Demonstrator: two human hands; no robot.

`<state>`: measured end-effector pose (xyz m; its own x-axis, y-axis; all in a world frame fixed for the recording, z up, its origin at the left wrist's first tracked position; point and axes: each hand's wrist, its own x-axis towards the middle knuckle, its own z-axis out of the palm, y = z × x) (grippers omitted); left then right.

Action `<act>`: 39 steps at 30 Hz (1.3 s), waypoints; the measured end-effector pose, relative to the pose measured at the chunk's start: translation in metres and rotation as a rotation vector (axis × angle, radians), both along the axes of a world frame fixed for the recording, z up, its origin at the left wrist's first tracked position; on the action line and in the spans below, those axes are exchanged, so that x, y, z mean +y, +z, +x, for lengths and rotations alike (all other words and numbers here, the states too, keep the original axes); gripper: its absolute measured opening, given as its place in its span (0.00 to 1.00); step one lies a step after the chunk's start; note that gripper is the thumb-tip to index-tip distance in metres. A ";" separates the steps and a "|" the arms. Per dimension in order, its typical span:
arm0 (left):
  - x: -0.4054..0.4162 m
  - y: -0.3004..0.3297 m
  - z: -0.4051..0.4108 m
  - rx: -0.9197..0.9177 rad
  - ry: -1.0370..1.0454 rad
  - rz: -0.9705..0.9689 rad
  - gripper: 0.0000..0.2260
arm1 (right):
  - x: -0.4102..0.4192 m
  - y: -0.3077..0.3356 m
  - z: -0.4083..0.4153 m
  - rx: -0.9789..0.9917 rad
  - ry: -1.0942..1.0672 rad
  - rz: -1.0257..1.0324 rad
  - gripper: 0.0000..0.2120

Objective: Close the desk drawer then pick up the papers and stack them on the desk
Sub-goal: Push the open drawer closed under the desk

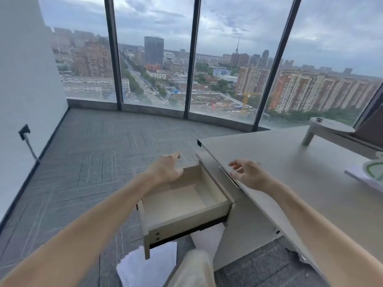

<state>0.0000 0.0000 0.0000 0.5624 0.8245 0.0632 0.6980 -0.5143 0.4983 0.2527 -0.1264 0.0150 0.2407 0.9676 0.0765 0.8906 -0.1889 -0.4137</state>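
The desk drawer (pixel 182 204) stands pulled out from the grey desk (pixel 290 162), its pale inside bare. My left hand (pixel 165 168) hovers over the drawer's far left rim, fingers curled and apart, holding nothing. My right hand (pixel 248 172) hangs above the desk edge just right of the drawer, fingers spread, also holding nothing. White papers (pixel 145 266) lie on the carpet below the drawer's front panel, partly hidden by it. A further white sheet (pixel 209 237) shows under the drawer beside the desk's side panel.
My knee in light trousers (pixel 192 268) is beside the floor papers. A sheet with green print (pixel 371 172) lies at the desk's right edge. A monitor stand (pixel 327 129) sits at the back. Floor-to-ceiling windows (pixel 155 59) lie ahead; a wall socket with cable (pixel 24 132) is at left.
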 end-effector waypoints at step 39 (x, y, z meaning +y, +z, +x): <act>0.077 -0.179 -0.050 -0.365 0.849 -0.515 0.11 | 0.145 -0.101 0.062 -0.226 0.058 0.008 0.27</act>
<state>-0.0503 0.0773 -0.1788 -0.1940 0.9137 -0.3571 0.4931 0.4055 0.7697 0.3143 0.0189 -0.0859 0.1604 0.9784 0.1301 0.9700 -0.1319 -0.2041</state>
